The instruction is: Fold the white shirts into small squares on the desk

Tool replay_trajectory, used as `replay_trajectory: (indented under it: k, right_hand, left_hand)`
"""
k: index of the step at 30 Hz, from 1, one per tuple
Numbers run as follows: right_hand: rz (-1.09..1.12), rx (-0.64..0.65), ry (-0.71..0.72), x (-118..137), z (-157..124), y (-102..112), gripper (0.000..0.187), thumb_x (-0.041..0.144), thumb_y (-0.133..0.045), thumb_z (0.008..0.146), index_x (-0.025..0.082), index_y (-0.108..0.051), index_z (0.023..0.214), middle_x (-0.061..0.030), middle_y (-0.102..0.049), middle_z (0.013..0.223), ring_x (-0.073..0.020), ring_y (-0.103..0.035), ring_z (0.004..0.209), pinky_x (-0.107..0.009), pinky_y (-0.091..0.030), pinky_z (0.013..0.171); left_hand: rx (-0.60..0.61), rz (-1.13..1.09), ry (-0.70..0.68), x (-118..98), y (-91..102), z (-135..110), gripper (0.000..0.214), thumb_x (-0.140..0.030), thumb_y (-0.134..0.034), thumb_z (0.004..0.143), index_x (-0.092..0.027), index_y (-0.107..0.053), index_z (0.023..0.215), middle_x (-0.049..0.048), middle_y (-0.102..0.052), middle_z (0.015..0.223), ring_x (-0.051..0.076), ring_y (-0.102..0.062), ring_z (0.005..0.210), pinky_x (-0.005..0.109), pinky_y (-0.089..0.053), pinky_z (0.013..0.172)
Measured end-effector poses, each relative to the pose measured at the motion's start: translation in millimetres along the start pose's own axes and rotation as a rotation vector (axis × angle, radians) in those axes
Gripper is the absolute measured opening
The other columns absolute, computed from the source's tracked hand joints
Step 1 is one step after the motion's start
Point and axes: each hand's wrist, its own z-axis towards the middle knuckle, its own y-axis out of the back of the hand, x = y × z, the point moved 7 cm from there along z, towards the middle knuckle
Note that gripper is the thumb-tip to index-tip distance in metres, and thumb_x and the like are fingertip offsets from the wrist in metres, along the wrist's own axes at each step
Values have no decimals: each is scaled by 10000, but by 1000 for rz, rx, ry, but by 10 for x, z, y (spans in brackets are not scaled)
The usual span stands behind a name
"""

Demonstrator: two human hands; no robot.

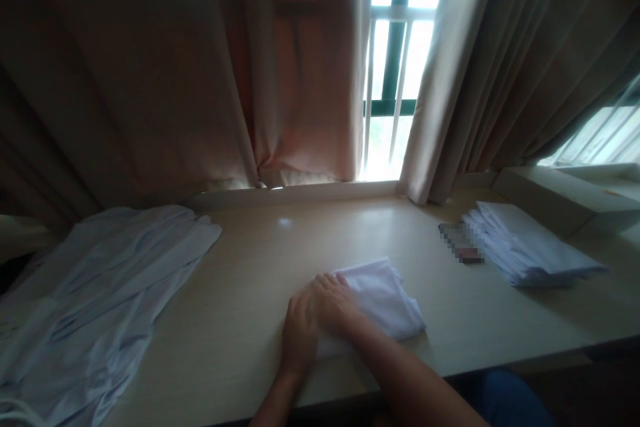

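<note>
A folded white cloth [383,297], perhaps a garment, lies on the pale wooden table in front of me. My right hand [334,303] rests flat on its left part, fingers stretched out and slightly blurred. At the cloth's left edge is my left hand [299,330], touching it and partly overlapped by the right hand. The left fingertips are hidden and smeared, so their grip is unclear. To the left, loose white garments [115,280] are spread in a layered heap. A stack of folded white cloths [533,243] sits on the right.
The table [240,320] runs along a window [395,67] with hanging curtains [300,80]. A pixelated flat object [461,242] lies against the folded stack. Behind it stands a pale box-like ledge [555,193]. The table's front edge is close to my body.
</note>
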Motion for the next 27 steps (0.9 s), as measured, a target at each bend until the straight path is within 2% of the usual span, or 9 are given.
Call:
replay_trajectory:
  k: [4, 8, 14, 21, 24, 27]
  right_hand:
    - [43, 23, 41, -41, -18, -2, 413, 285, -366, 955, 229, -439, 1358, -54, -494, 1380, -199, -392, 1287, -388, -211, 1109]
    - [32, 37, 47, -188, -102, 43, 452, 368, -268, 997, 247, -384, 1417, -51, -415, 1461, -200, -326, 1357, -413, -175, 1127]
    - [-57, 75, -82, -745, -331, 215, 626, 617, -227, 950, 266, -341, 1455, -72, -342, 1506, -237, -269, 1393, -463, -131, 1132]
    - [-91, 122, -317, -1549, -532, 348, 582, 585, -211, 962, 301, -359, 1448, -38, -308, 1525, -248, -194, 1420, -498, -68, 1124]
    - [-83, 45, -387, -1697, -607, 353, 545, 537, -178, 980, 319, -356, 1447, -4, -298, 1530, -242, -168, 1426, -498, -70, 1123]
    - [-81, 2, -402, -1711, -635, 339, 519, 513, -200, 983, 328, -376, 1435, 12, -313, 1523, -231, -173, 1423, -479, -70, 1127]
  left_hand:
    - [73, 61, -79, 10, -127, 12, 499, -225, -367, 876, -181, -455, 1365, 71, -437, 1457, 192, -344, 1376, 425, -254, 1174]
    - [103, 164, -150, -9, -204, -7, 550, -201, -385, 852, -184, -422, 1400, 79, -468, 1434, 201, -397, 1346, 425, -303, 1149]
    - [117, 348, -171, -24, -244, -50, 591, -150, -393, 825, -215, -407, 1412, 68, -455, 1446, 211, -383, 1354, 423, -315, 1128]
    - [122, 373, -167, -30, -256, -69, 617, -127, -387, 807, -210, -390, 1418, 60, -432, 1463, 205, -372, 1356, 404, -310, 1120]
    - [122, 315, -132, -3, -235, -37, 589, -140, -410, 795, -233, -449, 1375, 52, -458, 1443, 216, -396, 1336, 414, -318, 1111]
    - [133, 183, -48, 54, -196, 127, 507, -190, -445, 788, -231, -543, 1284, 63, -527, 1365, 228, -451, 1276, 420, -332, 1098]
